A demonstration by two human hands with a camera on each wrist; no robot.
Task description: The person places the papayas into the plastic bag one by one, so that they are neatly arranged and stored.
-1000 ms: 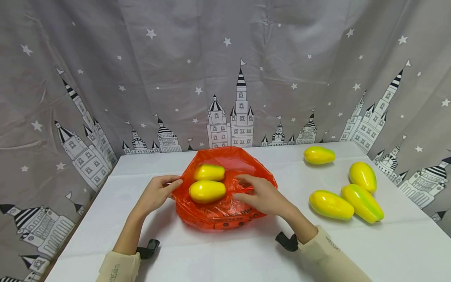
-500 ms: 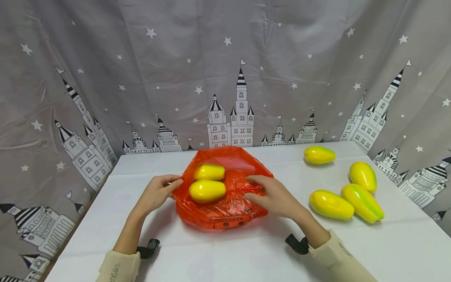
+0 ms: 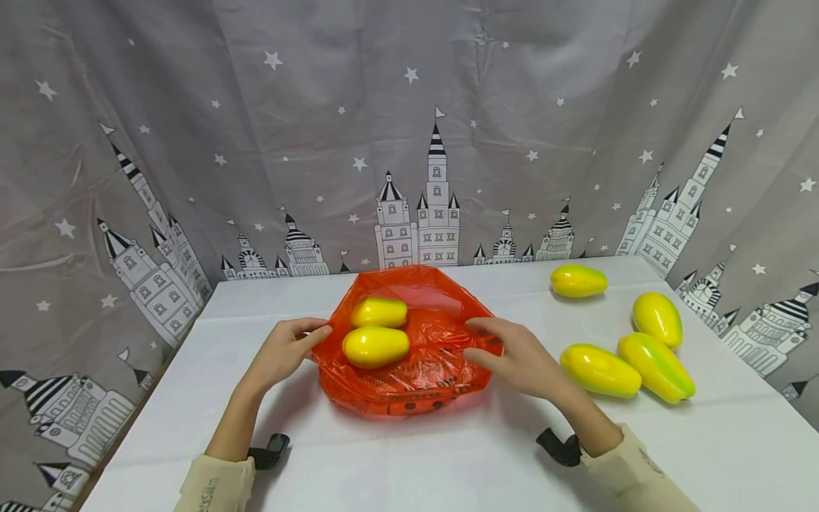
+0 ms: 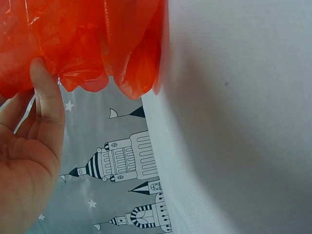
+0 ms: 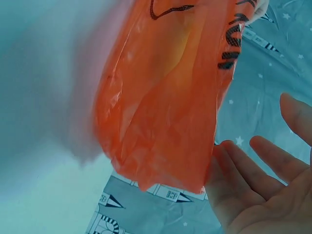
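Observation:
A red plastic bag [image 3: 435, 323] lies with its mouth spread wide. Inside, on its left side, two yellow papayas [image 3: 375, 347] rest against each other. My left hand [image 3: 284, 355] pinches the bag's left rim between thumb and fingers; in the left wrist view the thumb [image 4: 48, 92] presses on the film. At the right rim is my right hand [image 3: 521, 359], thumb and fingers apart. In the right wrist view some of its fingers [image 5: 243, 170] reach the bag's edge, fingertips partly hidden behind the film, while the thumb stands off it.
Several yellow-green papayas lie to the right on the white table [image 3: 409, 469]: one at the back [image 3: 579, 281], the others, including a front papaya [image 3: 600, 370], grouped closer to my right arm. A grey curtain [image 3: 409, 142] printed with castles hangs behind the table.
My right hand has moved rightward from over the bag's inside to its right rim. The left hand keeps its pinch, and the papayas have stayed in place.

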